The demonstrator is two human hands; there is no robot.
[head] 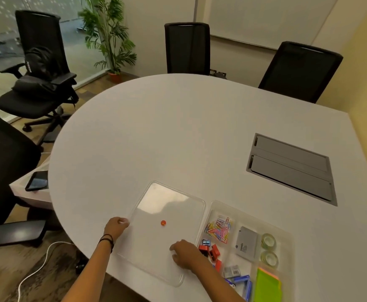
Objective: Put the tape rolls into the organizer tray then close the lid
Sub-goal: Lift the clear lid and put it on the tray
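Clear lid (167,216), both edges gripped: left hand (115,227) nine o'clock, right hand (186,253) five; lift level onto organizer tray (287,234), tape rolls (268,241) seated.

White table (178,131), clear lid (169,214) with orange dot (163,223), 2 pale-green tape rolls (268,240).

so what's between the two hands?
Head view: only the clear lid lying flat on the table, with a small orange knob, between left hand and right hand.
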